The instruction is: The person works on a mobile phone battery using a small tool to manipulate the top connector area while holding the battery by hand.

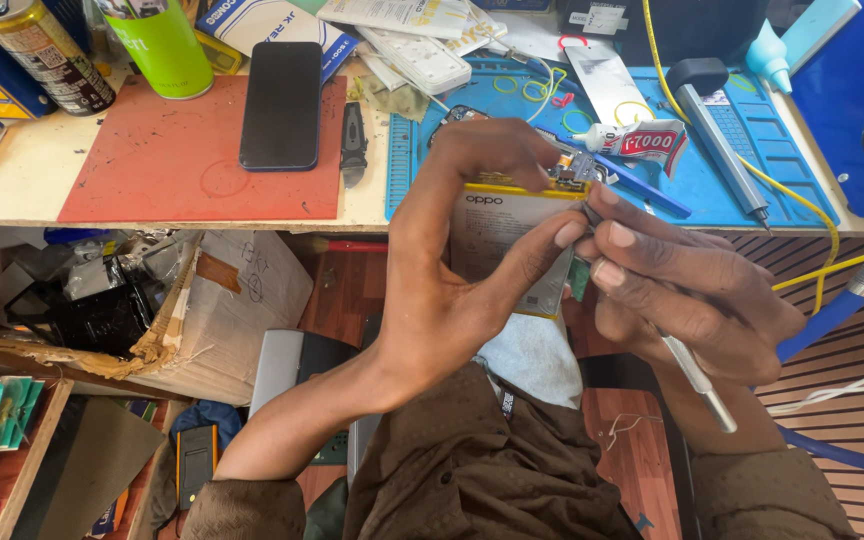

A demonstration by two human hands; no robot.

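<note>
The left hand [452,270] has a closed grip on an opened phone [507,240], held just off the bench [12,175] edge. The right hand [687,290] pinches a metal tool [697,380], its tip touching the phone's top.

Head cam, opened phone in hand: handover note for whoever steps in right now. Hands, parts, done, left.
Left hand: holds the opened phone above the lap, its battery face up, thumb and fingers clamped around the edges.
Right hand: grips a thin metal tool like a pen, tip at the small board on the phone's top end.
On the bench: blue work mat with a glue tube and a pen-style driver; red mat with a second, dark phone lying flat, a folding knife beside it.
Done: back is off, insides exposed.
Left: board still seated; battery still in place.
</note>
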